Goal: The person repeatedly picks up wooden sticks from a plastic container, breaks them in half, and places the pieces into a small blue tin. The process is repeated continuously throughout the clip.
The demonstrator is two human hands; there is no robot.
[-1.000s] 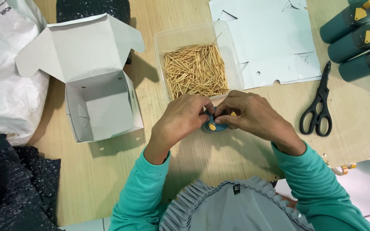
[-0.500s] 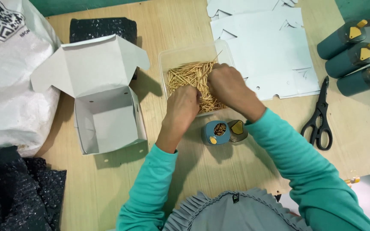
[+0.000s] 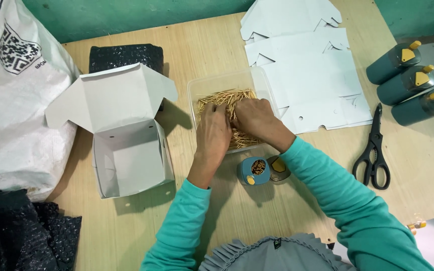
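Both hands reach into a clear plastic tub (image 3: pixel 197 90) filled with wooden toothpicks (image 3: pixel 224 98). My left hand (image 3: pixel 213 133) and my right hand (image 3: pixel 253 118) meet in the middle of the tub, fingers curled into the toothpicks. Just in front of the tub stands a small teal container (image 3: pixel 253 170), open at the top with some toothpicks inside. Its clear lid with a yellow tab (image 3: pixel 279 168) lies beside it on the right.
An open white cardboard box (image 3: pixel 126 150) stands to the left. Flat white box blanks (image 3: pixel 312 65) lie at the back right. Black scissors (image 3: pixel 373 150) and three closed teal containers (image 3: pixel 408 83) are on the right. A white sack (image 3: pixel 16 95) and dark fabric (image 3: pixel 16 236) sit far left.
A second ago both hands held the small teal container. They set it down open with its lid beside it and moved back into the toothpick tub.
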